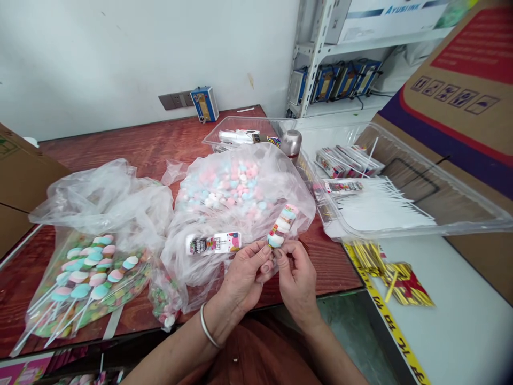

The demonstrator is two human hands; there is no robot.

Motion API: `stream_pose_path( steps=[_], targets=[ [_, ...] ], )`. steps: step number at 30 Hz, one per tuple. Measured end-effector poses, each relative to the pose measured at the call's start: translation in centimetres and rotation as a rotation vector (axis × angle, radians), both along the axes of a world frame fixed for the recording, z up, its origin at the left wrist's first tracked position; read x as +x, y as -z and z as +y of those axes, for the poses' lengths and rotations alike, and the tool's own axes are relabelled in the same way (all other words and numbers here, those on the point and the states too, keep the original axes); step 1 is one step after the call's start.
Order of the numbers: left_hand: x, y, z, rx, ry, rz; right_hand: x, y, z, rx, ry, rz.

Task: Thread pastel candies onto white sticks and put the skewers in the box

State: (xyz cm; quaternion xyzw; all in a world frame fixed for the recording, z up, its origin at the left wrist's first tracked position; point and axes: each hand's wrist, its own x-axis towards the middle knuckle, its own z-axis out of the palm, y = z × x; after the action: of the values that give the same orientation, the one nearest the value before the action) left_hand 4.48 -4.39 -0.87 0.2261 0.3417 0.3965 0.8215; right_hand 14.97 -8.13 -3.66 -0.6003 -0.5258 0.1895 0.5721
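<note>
A marshmallow skewer (281,224) in a printed clear wrapper stands tilted in front of me, its pastel pieces upward. My left hand (246,271) is closed, pinching the skewer's lower end between thumb and fingers. Beside it, my right hand (297,280) is also closed, its thumb and fingers pressed together at the same spot. The stick and anything small between the fingertips are hidden. Just left of the hands, a stack of printed wrappers (214,243) rests on a large clear bag (186,216) filled with pink, white and blue marshmallows (228,184).
Several unwrapped marshmallow skewers (94,264) lie at left on a bag of colourful gummies (140,280). At right, a clear plastic bin (377,232) holds white sticks (385,208) and wrapper packs (348,160). Yellow twist ties (409,283) lie on the white surface; a metal flask (291,143) stands behind.
</note>
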Motion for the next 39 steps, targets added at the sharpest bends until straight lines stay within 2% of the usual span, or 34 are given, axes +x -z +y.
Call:
stream_pose_path(
  steps=[5, 8, 10, 12, 15, 17, 19, 22, 26, 29, 31, 34, 36, 39],
  targets=[
    [-0.2, -0.1, 0.2, 0.033, -0.045, 0.007, -0.1, -0.4, 0.4, -0.134, -0.132, 0.392],
    [-0.2, 0.0, 0.2, 0.065, -0.032, 0.030, 0.4, -1.0, 0.7, -0.144, -0.171, 0.300],
    [-0.4, 0.3, 0.2, 0.174, -0.011, 0.142, 0.6, -1.2, 0.7, -0.137, -0.157, 0.159],
    [-0.8, 0.8, 0.3, 0.445, -0.013, 0.403, 0.8, -1.1, 0.6, -0.124, -0.118, 0.029],
    [-1.7, 1.3, 0.5, 1.001, -0.044, 0.846, 1.0, -0.8, 0.4, -0.081, -0.058, -0.162],
    [-2.1, 1.4, 0.5, 1.221, -0.057, 0.999, 0.9, -0.7, 0.3, -0.050, -0.060, -0.237],
    [-2.1, 1.1, 0.5, 1.221, -0.067, 1.049, 0.7, -0.7, 0.3, -0.027, -0.087, -0.242],
    [-1.6, 0.5, 0.2, 0.988, -0.082, 0.986, 0.1, -0.6, 0.5, 0.016, -0.090, -0.178],
    [-0.9, 0.7, 0.1, 0.712, -0.051, 0.713, -0.4, -0.5, 0.6, 0.021, -0.059, -0.031],
    [-1.2, 1.2, 0.5, 0.593, 0.023, 0.507, 0.0, -0.9, 0.5, -0.068, -0.163, 0.192],
    [-1.9, 0.8, 1.1, 0.678, 0.052, 0.452, 0.5, -1.4, 0.5, -0.145, -0.296, 0.338],
    [-3.3, -0.8, 1.8, 0.947, 0.166, 0.494, 1.3, -1.9, 0.4, -0.231, -0.431, 0.494],
    [-4.1, -1.7, 2.0, 1.163, 0.247, 0.654, 1.9, -2.1, 0.2, -0.213, -0.414, 0.587],
    [-4.5, -2.2, 1.7, 1.409, 0.156, 1.033, 2.4, -2.5, -0.5, -0.161, -0.360, 0.653]
  ],
)
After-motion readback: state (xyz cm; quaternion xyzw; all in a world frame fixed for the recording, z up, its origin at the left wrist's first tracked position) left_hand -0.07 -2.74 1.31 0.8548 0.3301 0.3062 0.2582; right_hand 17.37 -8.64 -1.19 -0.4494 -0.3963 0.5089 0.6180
